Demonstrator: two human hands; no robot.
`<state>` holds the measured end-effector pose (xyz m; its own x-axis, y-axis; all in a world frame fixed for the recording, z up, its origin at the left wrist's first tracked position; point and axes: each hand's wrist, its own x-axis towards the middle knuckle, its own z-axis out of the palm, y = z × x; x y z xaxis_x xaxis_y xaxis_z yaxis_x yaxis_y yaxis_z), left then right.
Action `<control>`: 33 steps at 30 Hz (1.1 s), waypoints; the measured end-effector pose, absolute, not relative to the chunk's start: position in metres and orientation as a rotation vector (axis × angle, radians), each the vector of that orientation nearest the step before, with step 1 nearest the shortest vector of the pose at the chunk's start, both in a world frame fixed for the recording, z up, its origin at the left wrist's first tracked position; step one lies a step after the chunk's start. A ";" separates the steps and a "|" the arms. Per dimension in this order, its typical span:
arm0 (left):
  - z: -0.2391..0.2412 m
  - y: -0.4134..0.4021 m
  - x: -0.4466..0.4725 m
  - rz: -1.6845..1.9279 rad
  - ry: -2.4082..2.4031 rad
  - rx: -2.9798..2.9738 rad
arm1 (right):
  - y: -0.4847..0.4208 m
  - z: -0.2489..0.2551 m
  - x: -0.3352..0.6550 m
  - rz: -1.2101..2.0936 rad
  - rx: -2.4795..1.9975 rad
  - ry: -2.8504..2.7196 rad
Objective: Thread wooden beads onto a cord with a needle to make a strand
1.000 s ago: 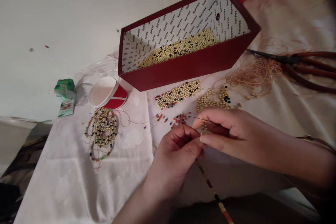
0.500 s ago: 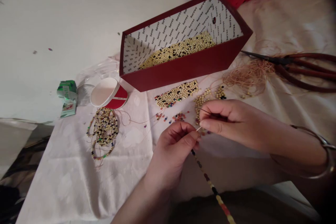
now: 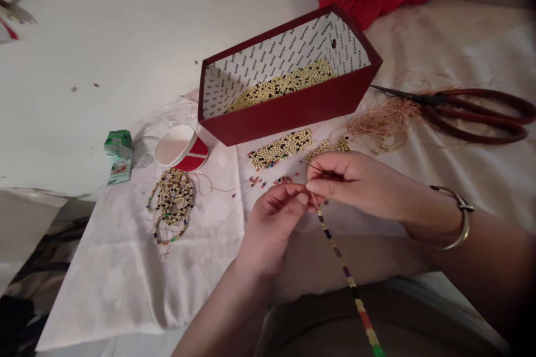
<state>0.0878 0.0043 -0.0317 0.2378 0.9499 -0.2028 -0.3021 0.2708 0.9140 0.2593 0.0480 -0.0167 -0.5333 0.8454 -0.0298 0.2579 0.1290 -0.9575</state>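
Observation:
A beaded string [image 3: 344,270] of yellow, black, orange and green beads slants down from my fingertips to the bottom edge. Above its top bead shows a short length of bare thread [image 3: 315,199]. My right hand [image 3: 349,184] pinches that thread between thumb and index finger, and a thin dark needle-like piece [image 3: 312,167] sticks out to the left of its fingers. Just left of it, my left hand [image 3: 274,220] has its fingers curled at the thread by the top of the string, nearly touching the right fingertips. The exact contact there is partly hidden.
A dark red box [image 3: 288,120] of beads stands behind my hands, with a block of bead rows [image 3: 280,149] before it. Scissors [image 3: 473,109] and tangled thread [image 3: 383,122] lie right. Left are a paper cup [image 3: 196,155], a coiled bead strand [image 3: 171,198] and a green packet [image 3: 119,148].
My right hand has shifted slightly left and up. The left thumb has moved off the string's upper end, so its top beads and bare thread now show. The camera view has shifted a little.

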 end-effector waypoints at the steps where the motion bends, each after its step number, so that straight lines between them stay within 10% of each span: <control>1: -0.032 0.004 0.088 1.037 0.936 0.900 | 0.048 -0.017 0.259 1.405 -1.060 -1.879; 33: -0.033 0.007 0.088 1.157 0.887 0.739 | 0.060 -0.027 0.258 0.926 -1.329 -1.868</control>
<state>0.0879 0.0068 -0.0335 0.1539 0.9674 -0.2012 -0.4459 0.2496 0.8596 0.2581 0.0601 -0.0266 -0.2688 0.9570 0.1094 0.4920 0.2340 -0.8386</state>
